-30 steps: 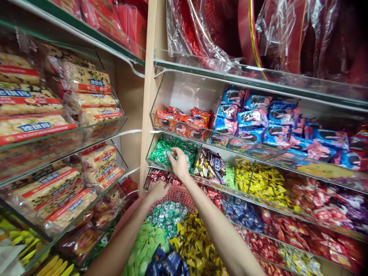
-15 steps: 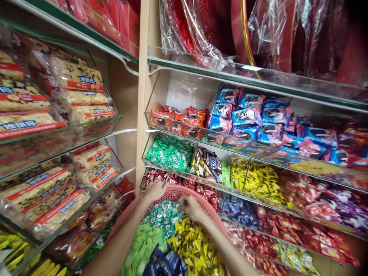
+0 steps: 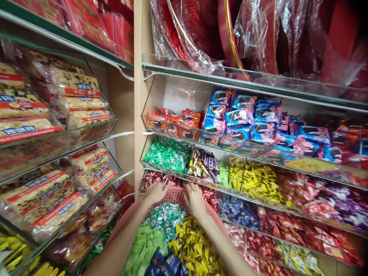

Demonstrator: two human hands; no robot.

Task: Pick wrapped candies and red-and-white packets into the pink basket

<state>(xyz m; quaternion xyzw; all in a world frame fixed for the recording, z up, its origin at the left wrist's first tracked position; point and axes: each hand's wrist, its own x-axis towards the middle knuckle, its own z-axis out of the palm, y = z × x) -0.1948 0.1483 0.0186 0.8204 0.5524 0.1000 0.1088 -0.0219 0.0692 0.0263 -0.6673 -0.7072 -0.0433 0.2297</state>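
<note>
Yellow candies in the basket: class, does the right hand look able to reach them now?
Probably yes: the right hand is at the rim of the basket, and the yellow candies lie exposed nearby.

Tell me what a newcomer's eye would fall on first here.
Probably the pink perforated basket at the bottom centre, heaped with teal-wrapped candies, light-green ones, yellow ones and dark-blue ones, its far rim held by the left hand and right hand. Next might come the bright blue-and-pink cookie packets on the shelf at right, then the stacked sachima packs on the left-hand shelves.
</note>
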